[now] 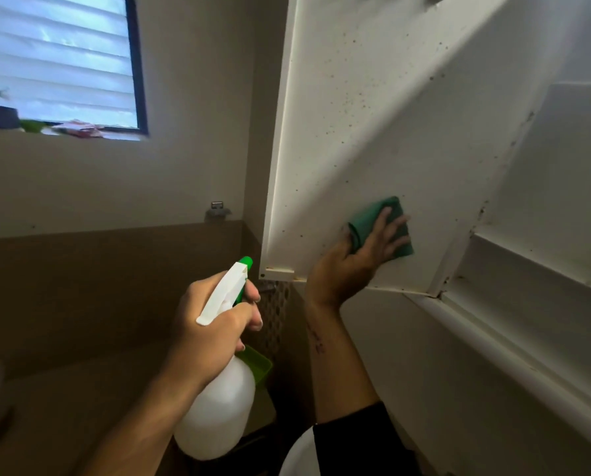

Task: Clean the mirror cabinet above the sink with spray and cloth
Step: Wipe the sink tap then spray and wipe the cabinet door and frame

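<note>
- The person's right hand (pixel 359 255) is pressing a folded green cloth (pixel 380 228) flat against the inner face of the open cabinet door (pixel 362 139), near the door's lower edge; the fingers are lying fairly straight over the cloth while the thumb is tucking round its left fold.
- The door's white surface is showing many small dark specks, thickest towards its right side and along the hinge edge.
- The left hand (pixel 215 324) is gripping the neck of a spray bottle (pixel 218 407), with its fingers curling round the white trigger head; the green nozzle (pixel 245 262) is pointing up and away, towards the door's lower left corner, close to it but not touching.
- The bottle's translucent white body is hanging below the hand, in the near middle of the scene.
- To the right of the door, the cabinet interior (pixel 541 269) is showing white shelves with dark marks along the joints.
- On the far left, a window (pixel 57 60) with slatted blinds is letting in daylight.
- A small green container (pixel 258 364) is sitting behind the bottle, partly hidden.
</note>
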{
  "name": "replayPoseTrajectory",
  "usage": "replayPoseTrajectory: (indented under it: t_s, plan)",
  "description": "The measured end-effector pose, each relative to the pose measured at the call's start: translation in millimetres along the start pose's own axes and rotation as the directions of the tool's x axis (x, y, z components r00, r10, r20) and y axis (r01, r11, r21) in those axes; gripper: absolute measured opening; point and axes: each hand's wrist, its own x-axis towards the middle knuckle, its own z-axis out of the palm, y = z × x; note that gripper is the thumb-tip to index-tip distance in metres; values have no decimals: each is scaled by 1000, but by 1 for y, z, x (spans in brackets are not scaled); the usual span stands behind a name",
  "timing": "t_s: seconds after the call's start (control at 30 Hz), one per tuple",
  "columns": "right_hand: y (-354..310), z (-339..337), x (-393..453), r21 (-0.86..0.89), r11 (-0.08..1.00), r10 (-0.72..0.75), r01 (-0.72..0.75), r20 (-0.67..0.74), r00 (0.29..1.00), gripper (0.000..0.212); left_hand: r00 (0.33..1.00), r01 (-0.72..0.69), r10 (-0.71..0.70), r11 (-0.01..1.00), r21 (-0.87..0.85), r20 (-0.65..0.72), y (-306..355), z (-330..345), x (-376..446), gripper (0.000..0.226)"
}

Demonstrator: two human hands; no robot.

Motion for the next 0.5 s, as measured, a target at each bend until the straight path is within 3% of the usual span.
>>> replayPoseTrajectory:
  t_s: [0.1,0.27,0.33,0.5]
  plan:
    - [-1,8,-11,-70,969,-227,239,140,964,55,999,-4,4,1000,-17,-34,2,-3,2,19]
    - [13,2,-17,-81,820,-496,567,392,774,41,999,-16,15,1000,-26,-52,5,1,4,20]
    - [23,-8,-13,-46,713,-593,700,493,637,44,999,-23,22,999,-22,-49,6,4,6,20]
    - [50,-32,19,93,314,-719,945,673,173,39,1000,-16,15,999,-34,-26,6,18,12,20]
